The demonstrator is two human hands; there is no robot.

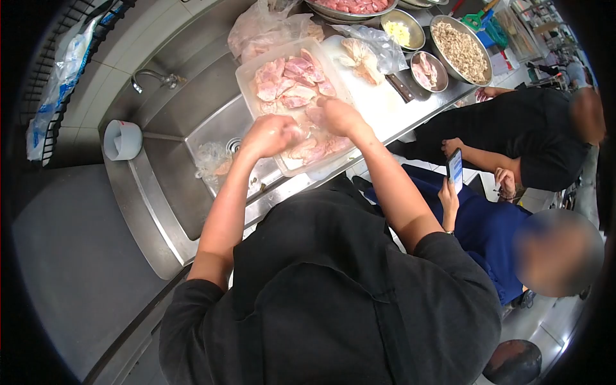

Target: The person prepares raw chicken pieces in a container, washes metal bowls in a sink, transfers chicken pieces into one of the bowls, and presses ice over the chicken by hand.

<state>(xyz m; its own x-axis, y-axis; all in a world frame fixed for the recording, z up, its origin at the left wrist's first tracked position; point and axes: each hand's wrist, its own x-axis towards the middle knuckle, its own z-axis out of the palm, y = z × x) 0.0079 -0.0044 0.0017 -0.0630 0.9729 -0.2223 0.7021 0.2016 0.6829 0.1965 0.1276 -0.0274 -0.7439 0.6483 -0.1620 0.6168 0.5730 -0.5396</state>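
Note:
Pale raw chicken pieces fill a translucent plastic tub that sits across the sink edge and the worktop. My left hand is over the tub's left side, its fingers curled inward; what they hold, if anything, is hidden. On the other side, my right hand has its fingers bent around a piece of chicken near the middle of the tub. Both hands are close together, a small gap between them. More chicken lies at the tub's near end, below my hands.
Left is a steel sink with a faucet. A white cutting board, a knife, a plastic bag and bowls of meat lie to the right. Two people stand at right, one holding a phone.

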